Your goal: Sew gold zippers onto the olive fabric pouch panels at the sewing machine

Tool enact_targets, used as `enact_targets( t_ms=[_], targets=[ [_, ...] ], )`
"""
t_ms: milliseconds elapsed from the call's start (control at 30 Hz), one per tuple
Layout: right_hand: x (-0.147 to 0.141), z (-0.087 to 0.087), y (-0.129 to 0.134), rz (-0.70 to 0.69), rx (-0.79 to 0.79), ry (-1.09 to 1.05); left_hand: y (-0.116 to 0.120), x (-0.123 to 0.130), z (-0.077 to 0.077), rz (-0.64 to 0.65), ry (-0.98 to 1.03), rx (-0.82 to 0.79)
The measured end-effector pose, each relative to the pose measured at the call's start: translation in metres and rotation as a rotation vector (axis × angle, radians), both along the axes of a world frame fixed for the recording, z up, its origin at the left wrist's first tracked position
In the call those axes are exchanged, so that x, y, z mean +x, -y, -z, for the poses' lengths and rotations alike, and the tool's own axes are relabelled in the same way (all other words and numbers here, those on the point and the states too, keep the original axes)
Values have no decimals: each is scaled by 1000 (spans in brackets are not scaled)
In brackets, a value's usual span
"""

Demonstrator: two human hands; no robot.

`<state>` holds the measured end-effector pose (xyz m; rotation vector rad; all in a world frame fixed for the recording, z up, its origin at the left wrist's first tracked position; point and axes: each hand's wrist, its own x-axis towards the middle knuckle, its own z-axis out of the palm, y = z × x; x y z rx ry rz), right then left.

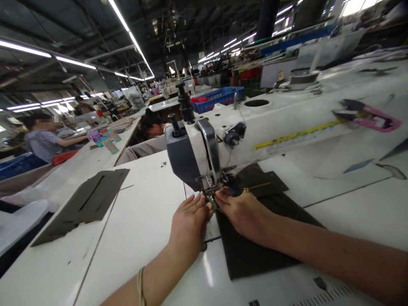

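A white sewing machine (204,157) stands over the white table, its presser foot (211,196) at the edge of a dark fabric panel (255,255). My left hand (188,223) lies just left of the foot, fingers stretched out on the machine bed, thumb close to the panel's edge. To the right of the foot, my right hand (244,212) grips the panel, fingertips close beside the needle area. The panel spreads under my right wrist toward the front. A smaller dark piece with a slit (267,185) lies behind that hand. The fingertips' exact contact is partly hidden.
Stacked dark cut pieces (92,195) lie on the left of the table. Pink-handled snippers (369,114) rest on the machine arm, near a yellow tape measure (296,134). A blue crate (219,100) stands behind. A co-worker (44,138) sits at the left; another person's head shows behind the machine.
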<state>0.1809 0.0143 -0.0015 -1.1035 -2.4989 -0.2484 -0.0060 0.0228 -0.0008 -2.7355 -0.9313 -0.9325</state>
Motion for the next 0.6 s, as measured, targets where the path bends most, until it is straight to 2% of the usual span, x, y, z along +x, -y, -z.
enact_targets(
  t_ms=[233, 400, 600],
  targets=[
    [3, 13, -5, -60, 16, -81, 1, 4, -2, -24, 27, -37],
    [1, 21, -10, -3, -80, -186, -3, 4, 1, -45, 39, -62],
    [-1, 21, -14, 47, -92, -201, -7, 4, 0, -29, 56, -76]
  ],
)
